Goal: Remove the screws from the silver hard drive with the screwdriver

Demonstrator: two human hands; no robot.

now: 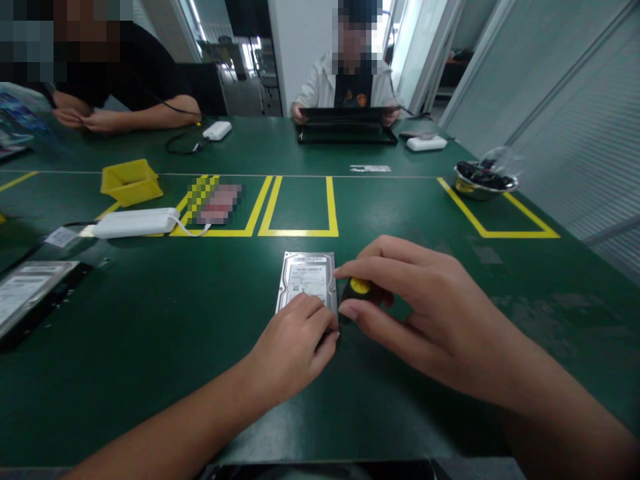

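Observation:
A silver hard drive [309, 273] with a white label lies flat on the green table in front of me. My left hand [303, 340] covers its near part, with curled fingers gripping its near right edge. Just right of the drive, my right hand [400, 300] holds what looks like a screwdriver [360, 287], seen end-on: a black handle with a yellow cap. Its thumb and fingers are bent around the handle. The shaft and tip are hidden from view.
Left lies another hard drive [35, 283] on a dark case, with small loose bits nearby. Beyond are a white power bank [135, 223] cabled to a blurred item, a yellow bin [131, 182] and a metal bowl [485, 183] of dark parts. Two people sit across the table [165, 373].

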